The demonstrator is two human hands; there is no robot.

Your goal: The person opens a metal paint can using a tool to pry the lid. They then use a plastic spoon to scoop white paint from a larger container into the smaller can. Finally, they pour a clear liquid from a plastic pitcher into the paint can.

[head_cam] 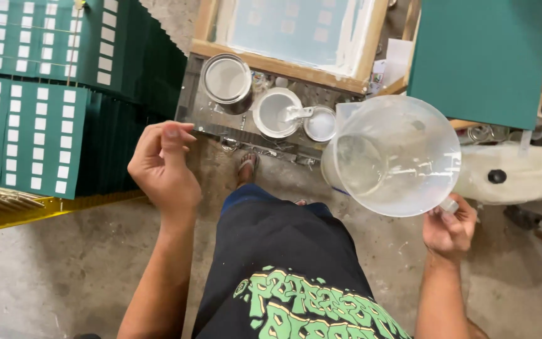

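Green sheets (39, 135) — white squares; clear jug (396, 154); white paint tin (227, 80).

Print workshop: screen frame (286, 34), stacked printed sheets (39, 135).

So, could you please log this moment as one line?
right hand: holds clear jug | left hand: empty, raised | below: white paint tins
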